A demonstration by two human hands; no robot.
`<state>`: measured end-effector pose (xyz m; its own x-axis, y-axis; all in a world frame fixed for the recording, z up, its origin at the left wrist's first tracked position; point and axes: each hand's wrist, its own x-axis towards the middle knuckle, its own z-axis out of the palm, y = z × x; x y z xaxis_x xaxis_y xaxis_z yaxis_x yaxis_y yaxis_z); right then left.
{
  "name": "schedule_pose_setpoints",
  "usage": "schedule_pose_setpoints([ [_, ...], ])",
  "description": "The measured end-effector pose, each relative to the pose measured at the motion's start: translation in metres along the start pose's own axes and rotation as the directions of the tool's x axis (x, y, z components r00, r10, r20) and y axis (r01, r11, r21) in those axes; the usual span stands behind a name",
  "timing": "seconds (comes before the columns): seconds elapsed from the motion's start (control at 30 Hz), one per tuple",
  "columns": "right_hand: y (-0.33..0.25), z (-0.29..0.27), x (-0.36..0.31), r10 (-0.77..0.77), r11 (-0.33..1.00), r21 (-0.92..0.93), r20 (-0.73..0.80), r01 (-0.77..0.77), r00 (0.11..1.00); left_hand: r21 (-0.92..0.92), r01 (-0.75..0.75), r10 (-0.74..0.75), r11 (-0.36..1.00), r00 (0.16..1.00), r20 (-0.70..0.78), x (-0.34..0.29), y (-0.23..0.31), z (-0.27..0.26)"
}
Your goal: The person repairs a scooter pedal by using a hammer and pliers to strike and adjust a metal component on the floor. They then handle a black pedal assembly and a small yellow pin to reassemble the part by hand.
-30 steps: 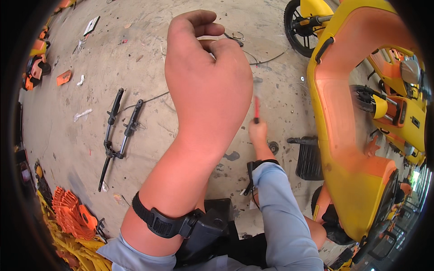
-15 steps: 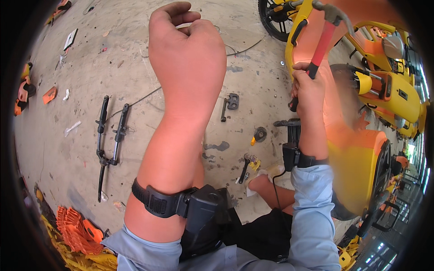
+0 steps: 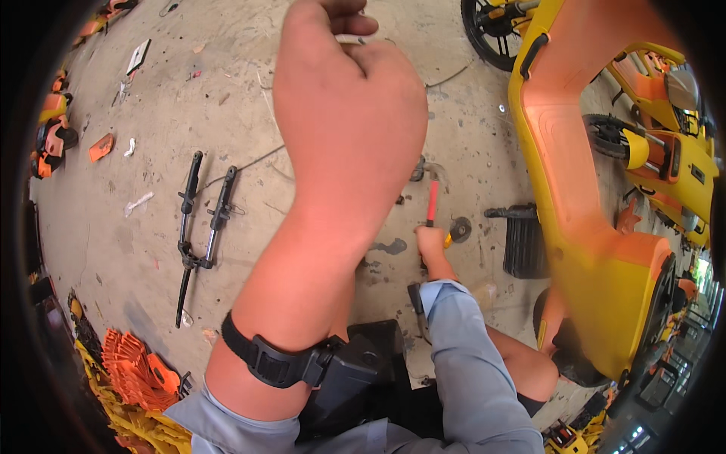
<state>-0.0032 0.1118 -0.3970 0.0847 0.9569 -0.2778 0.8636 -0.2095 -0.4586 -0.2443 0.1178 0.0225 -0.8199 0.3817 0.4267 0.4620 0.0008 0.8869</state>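
Note:
My left hand [image 3: 352, 113] is raised large before me, its fingers curled over at the top edge. A thin pale bit shows by the fingertips, but what they hold is mostly hidden. Farther down, my right hand [image 3: 431, 240] is closed round the handle of a claw hammer [image 3: 432, 200] with a red and black grip. The hammer's head points away from me, close to a black pedal [image 3: 417, 168] partly covered by my left hand. Right of my right hand lies a round black piece [image 3: 460, 229] with a yellow part.
A yellow and orange scooter body [image 3: 560, 136] stands close on my right, with more scooters [image 3: 673, 163] beyond. Next to it is a black ribbed part [image 3: 525, 246]. A front fork [image 3: 198, 242] lies on the floor to the left; orange parts [image 3: 136, 367] are piled at lower left.
My right hand has brought the hammer down and left, from beside the scooter to near the floor. My left hand has shifted slightly right and up in view, still curled.

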Motion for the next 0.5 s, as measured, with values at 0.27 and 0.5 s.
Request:
schedule_pose_setpoints([
  [0.27,-0.221,-0.294,0.014,-0.143,0.781,0.601,-0.091,0.169,0.986,-0.206,0.2,-0.172,0.958,0.975,0.143,0.017,-0.012,-0.015],
  [0.5,-0.315,-0.388,-0.023,-0.556,0.211,0.743,-0.443,0.635,0.703,-0.086,0.151,-0.148,0.985,0.988,0.034,0.013,0.001,-0.023],
])
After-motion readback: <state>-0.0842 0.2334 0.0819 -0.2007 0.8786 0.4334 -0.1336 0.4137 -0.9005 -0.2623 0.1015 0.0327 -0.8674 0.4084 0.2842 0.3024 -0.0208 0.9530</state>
